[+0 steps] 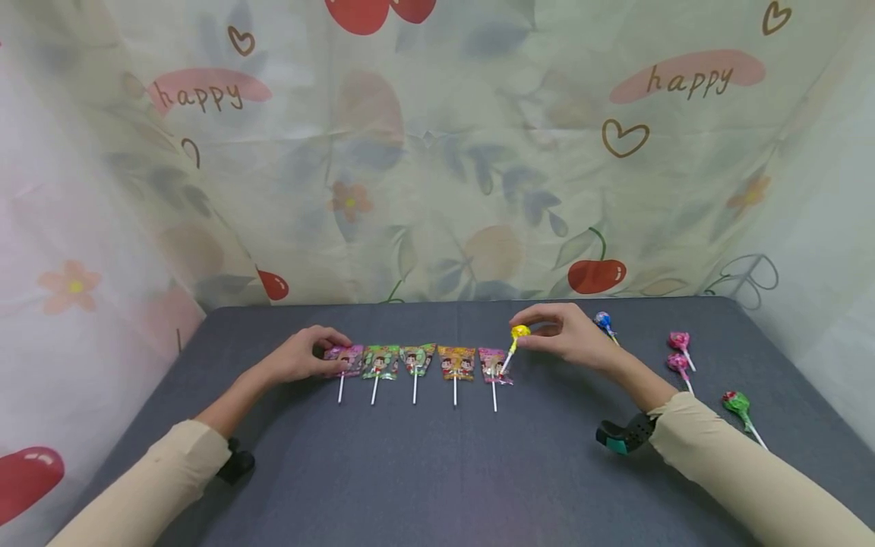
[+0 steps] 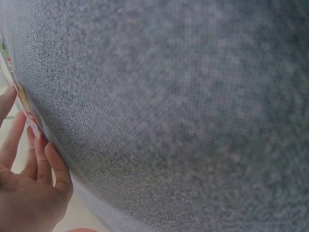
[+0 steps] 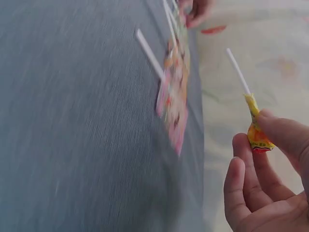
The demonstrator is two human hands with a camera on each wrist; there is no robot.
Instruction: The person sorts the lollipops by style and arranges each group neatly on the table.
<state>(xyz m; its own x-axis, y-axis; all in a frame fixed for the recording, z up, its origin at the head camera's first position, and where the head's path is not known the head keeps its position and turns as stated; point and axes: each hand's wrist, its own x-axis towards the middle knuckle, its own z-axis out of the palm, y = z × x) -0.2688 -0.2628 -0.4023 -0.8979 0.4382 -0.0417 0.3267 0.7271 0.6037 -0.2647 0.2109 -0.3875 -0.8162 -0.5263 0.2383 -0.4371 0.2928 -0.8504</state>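
Observation:
Five flat-wrapped lollipops lie in a row on the grey cloth, sticks toward me. At the left end, my left hand touches a pink-purple packet, thumb by its lower side and fingers by its upper side. In the left wrist view, the fingers look loosely bent at the packet's edge. Between thumb and fingers, my right hand pinches a yellow round lollipop by its wrapped head. Its stick slants down over the rightmost pink packet; in the right wrist view the lollipop is held off the cloth.
Beyond the right hand lies a blue round lollipop. Further right are two pink lollipops and a green one. A patterned curtain hangs behind the table's far edge.

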